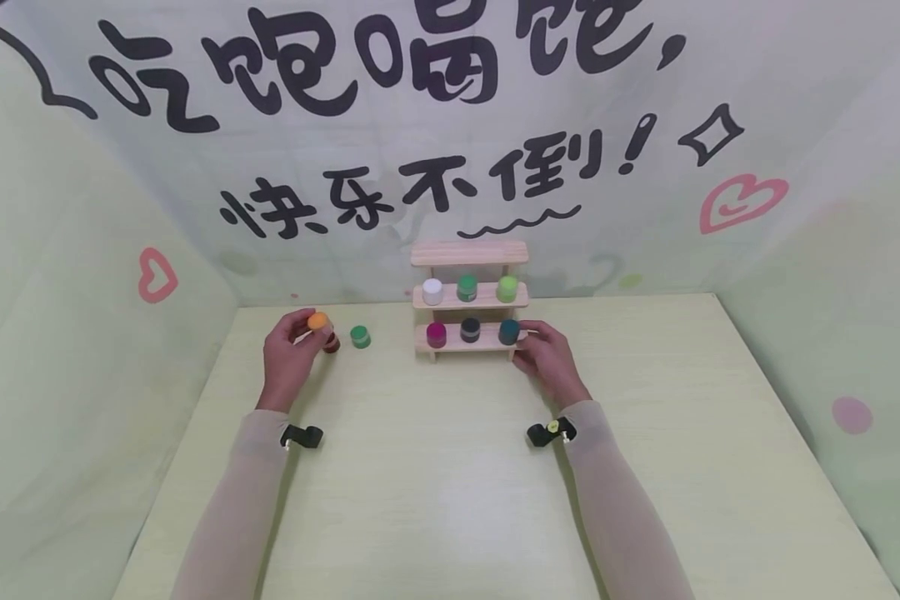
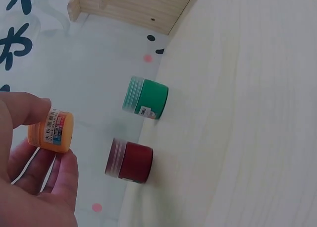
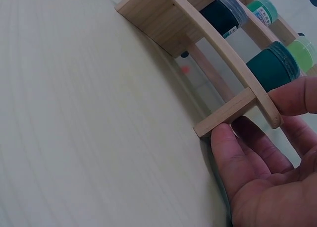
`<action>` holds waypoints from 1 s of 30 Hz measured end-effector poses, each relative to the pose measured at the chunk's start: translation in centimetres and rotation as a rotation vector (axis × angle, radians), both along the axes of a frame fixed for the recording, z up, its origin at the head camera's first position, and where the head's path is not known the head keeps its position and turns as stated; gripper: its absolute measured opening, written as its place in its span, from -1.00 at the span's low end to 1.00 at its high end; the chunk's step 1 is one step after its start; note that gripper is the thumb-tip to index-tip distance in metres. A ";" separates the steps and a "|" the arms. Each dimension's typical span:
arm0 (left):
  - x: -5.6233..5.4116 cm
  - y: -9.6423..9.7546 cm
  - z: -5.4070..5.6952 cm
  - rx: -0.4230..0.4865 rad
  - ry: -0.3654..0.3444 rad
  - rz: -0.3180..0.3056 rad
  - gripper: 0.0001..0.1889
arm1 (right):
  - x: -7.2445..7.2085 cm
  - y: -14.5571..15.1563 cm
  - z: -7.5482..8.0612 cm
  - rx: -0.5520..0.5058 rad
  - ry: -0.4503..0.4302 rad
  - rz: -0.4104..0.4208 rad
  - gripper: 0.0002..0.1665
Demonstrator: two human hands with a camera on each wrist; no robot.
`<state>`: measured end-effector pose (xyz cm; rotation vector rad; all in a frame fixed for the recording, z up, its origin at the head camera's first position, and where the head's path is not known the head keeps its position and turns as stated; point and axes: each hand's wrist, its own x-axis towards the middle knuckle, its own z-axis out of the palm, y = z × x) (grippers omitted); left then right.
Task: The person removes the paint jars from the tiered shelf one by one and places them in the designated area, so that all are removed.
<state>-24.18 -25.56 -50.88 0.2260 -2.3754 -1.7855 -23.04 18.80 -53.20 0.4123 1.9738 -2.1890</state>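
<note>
The right hand is gripping the wooden rack, seemingly steadying it; left of it, the left hand is pinching an orange gouache jar; shelving would need rightward carrying.

The left sleeve and right sleeve are long, pale greyish-pink. A black left wrist camera and black right wrist camera (the latter bearing a round yellow spot) sit near the cuffs.

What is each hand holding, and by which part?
Left hand: the orange gouache jar, held by its sides. Right hand: the three-tier wooden rack, gripped at its bottom tier's right end.
</note>
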 end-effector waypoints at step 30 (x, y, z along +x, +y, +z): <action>-0.2 -3.7 -2.1 -0.053 -0.218 0.151 -0.40 | -0.1 0.0 0.1 0.007 -0.015 0.001 -0.46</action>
